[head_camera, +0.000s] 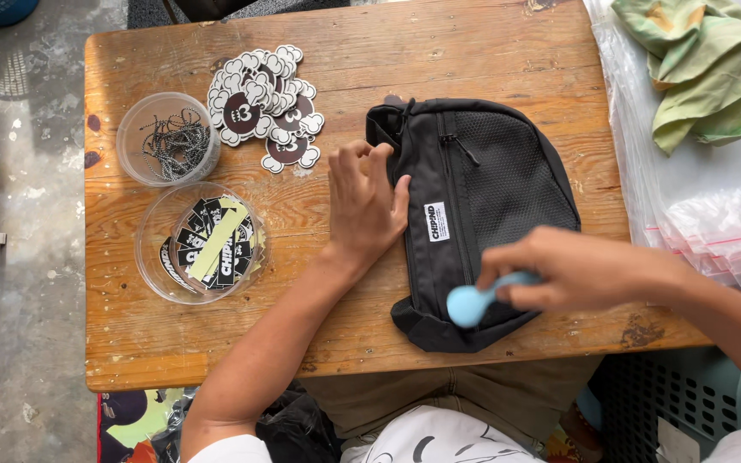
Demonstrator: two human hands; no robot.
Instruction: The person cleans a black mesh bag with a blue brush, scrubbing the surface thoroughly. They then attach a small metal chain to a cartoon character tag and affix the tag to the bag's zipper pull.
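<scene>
Right hand (572,270) grips blue tool (473,300) pointing left; flat left hand (362,206) steadies upright-lying black bag (473,214).

Both arms bare from short sleeves down; no rings, watch or gloves on left hand (364,206) or right hand (572,270). White T-shirt (439,437) with dark printed shapes. Olive-khaki trousers (465,399).

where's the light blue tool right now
In the head view, the light blue tool is in the right hand, over the lower part of the black bag near the wooden table's front edge.
</scene>
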